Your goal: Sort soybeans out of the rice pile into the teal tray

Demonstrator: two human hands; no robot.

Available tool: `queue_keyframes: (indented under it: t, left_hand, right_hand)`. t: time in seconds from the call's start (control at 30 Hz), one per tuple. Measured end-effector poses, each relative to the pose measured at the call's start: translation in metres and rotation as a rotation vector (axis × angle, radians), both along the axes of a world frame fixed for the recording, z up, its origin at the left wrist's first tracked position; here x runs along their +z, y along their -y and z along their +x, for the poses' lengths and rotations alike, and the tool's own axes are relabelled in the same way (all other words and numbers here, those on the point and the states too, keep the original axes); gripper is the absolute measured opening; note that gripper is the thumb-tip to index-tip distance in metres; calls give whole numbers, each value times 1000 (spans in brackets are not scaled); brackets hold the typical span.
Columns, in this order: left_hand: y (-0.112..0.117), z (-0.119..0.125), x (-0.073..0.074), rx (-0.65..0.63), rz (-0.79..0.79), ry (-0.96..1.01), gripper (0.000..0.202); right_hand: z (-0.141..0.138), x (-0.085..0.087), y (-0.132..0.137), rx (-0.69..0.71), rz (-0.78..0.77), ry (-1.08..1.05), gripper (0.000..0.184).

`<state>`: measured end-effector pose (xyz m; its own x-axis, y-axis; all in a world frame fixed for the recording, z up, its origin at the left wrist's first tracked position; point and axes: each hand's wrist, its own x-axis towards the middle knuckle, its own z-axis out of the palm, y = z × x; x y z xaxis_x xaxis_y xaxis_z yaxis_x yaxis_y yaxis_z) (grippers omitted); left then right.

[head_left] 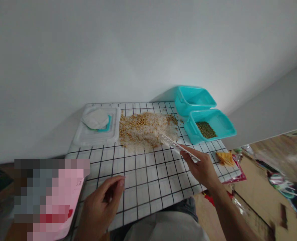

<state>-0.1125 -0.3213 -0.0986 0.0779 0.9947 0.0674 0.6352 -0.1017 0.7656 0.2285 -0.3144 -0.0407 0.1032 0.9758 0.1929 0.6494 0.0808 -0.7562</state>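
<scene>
My right hand [201, 165] grips a flat white plastic ruler-like strip [177, 146]. The strip's far end reaches the near right edge of a heap of yellow beans mixed with white rice [145, 129] on the checked tablecloth [150, 177]. My left hand [103, 201] rests at the near edge of the cloth with fingers curled loosely and nothing visible in them. Right of the heap stand two teal boxes: the nearer one [225, 125] holds green beans [206, 129], the farther one [195, 98] looks empty.
A clear plastic lid [88, 135] with a white round piece and a teal piece on it lies left of the heap. A yellow packet [225, 157] sits at the cloth's right edge. A blurred pink patch covers the near left. The floor at right holds clutter.
</scene>
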Motion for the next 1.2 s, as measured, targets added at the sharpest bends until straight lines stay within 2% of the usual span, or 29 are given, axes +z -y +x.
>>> queue_keyframes:
  t: [0.33,0.6,0.93,1.2]
  left_hand:
    - [3,11,15,72,-41,50,28]
    - [0,0,5,20,-4,-16,25]
    - [3,1,7,54,-6,-21,28]
    - [-1,3,4,17,47,-49,22]
  right_hand:
    - [6,2,-15,5,-16,32,32]
    - [14,-2,-13,3,-43,35,33]
    - [24,9,-3,-15,-82,69,35]
    - [27,0,-1,-3,-88,23,33]
